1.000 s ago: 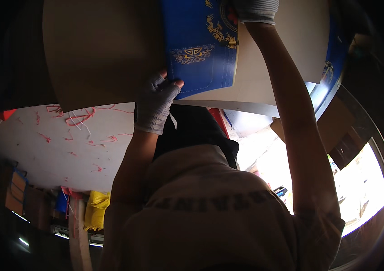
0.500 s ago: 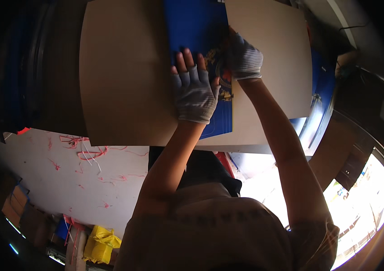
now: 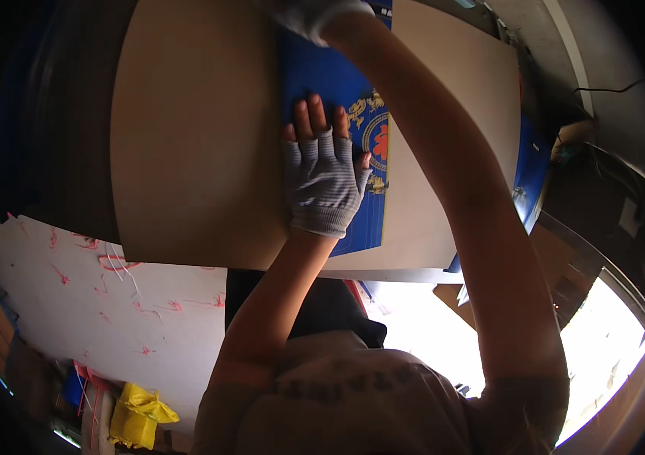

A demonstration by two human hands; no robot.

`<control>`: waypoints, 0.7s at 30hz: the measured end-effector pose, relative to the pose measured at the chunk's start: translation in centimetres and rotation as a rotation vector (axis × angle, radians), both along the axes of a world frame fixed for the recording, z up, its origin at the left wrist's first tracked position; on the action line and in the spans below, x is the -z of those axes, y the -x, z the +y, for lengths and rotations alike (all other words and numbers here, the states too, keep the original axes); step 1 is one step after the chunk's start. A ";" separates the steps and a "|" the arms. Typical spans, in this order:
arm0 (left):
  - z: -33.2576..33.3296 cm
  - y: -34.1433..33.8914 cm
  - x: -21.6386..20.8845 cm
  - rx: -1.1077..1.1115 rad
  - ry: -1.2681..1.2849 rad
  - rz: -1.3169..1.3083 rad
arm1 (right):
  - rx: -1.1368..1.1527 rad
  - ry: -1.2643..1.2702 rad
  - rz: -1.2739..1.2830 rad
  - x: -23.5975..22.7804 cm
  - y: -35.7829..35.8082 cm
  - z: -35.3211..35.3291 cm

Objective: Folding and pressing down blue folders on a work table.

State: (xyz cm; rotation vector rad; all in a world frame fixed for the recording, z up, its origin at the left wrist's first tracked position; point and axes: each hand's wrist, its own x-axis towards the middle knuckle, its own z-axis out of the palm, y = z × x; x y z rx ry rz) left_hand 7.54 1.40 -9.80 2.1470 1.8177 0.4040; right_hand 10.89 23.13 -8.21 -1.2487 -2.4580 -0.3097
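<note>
A large brown cardboard sheet (image 3: 193, 152) spreads in front of me, with a blue printed panel (image 3: 368, 224) running down its middle. The panel bears gold figures and a red emblem. My left hand (image 3: 324, 178), in a grey striped fingerless glove, presses flat on the blue panel with its fingers stretched out. At the top edge of the view my right hand (image 3: 315, 14), gloved alike, is over the far end of the panel. Its fingers are blurred and partly cut off, so I cannot tell if they grip anything.
Red and white strands (image 3: 114, 263) litter the pale floor (image 3: 186, 341) at lower left, near a yellow bag (image 3: 134, 417). More blue printed board (image 3: 532, 163) lies beyond the right side of the cardboard. Bright light comes from the lower right.
My right hand has moved from the panel's right edge up and left to its far end, baring the red emblem. My left hand stays flat on the panel; the whole view has shifted slightly.
</note>
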 end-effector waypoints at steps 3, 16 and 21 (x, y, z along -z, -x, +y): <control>-0.5 0.5 0.3 -0.021 0.010 -0.003 | 0.129 0.330 -0.121 0.4 3.5 2.5; -10.6 1.1 0.5 0.473 -0.028 -0.067 | -0.217 0.301 -0.273 1.8 1.8 -12.4; -15.9 0.5 5.5 0.571 -0.072 -0.174 | -0.811 0.750 0.044 3.9 1.7 -25.1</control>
